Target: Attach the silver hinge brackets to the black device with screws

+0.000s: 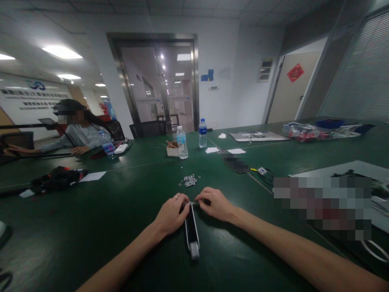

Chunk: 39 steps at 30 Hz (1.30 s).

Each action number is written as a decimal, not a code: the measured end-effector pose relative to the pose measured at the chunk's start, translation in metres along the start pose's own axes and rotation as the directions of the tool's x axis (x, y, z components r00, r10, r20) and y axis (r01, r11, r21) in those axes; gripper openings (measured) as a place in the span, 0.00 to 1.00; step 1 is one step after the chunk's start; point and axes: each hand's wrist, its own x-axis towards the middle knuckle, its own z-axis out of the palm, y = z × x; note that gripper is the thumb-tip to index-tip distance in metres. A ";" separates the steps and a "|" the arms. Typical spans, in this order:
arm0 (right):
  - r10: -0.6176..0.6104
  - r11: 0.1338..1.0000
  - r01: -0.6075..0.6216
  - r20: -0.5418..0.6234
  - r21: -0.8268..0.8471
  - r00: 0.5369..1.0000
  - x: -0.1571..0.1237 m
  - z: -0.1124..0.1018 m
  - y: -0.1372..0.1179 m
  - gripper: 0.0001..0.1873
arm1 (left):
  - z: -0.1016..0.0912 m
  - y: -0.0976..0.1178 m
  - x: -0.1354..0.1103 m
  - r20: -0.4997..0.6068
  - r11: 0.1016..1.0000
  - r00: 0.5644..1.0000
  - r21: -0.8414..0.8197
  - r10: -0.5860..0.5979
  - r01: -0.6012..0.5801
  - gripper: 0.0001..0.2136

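Observation:
A long, narrow device with a dark face and white edges (191, 229), possibly a scanning pen, lies lengthwise on the green table in front of me. Its pale, blocky end points toward me. The fingers of my left hand (173, 211) are closed around its far end. My right hand (216, 204) is bent in a pinch just right of that end, at a small thin piece too small to name. Beyond both hands sits a small metal plate part (190, 181), with several tiny rings or screws scattered about it.
Two water bottles, one nearer (182, 142) and one farther (202, 134), stand beyond the parts beside a small box (173, 149). A black tangled bundle (56, 179) lies left. A white board (358, 170) with cables is at right. Another person sits at far left.

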 end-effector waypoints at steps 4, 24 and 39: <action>-0.014 1.000 0.013 0.034 0.027 0.999 0.000 -0.002 -0.003 0.11 | 0.000 0.000 0.000 -0.005 1.000 1.000 -0.001 0.000 0.000 0.13; 0.112 0.947 -0.159 0.175 0.279 0.978 0.003 -0.012 -0.004 0.04 | 0.002 -0.002 0.001 -0.008 1.000 1.000 -0.005 0.013 -0.013 0.12; 0.106 0.950 -0.151 0.171 0.274 0.979 0.003 -0.005 0.001 0.04 | 0.001 -0.002 0.000 0.007 1.000 1.000 -0.016 -0.012 0.012 0.12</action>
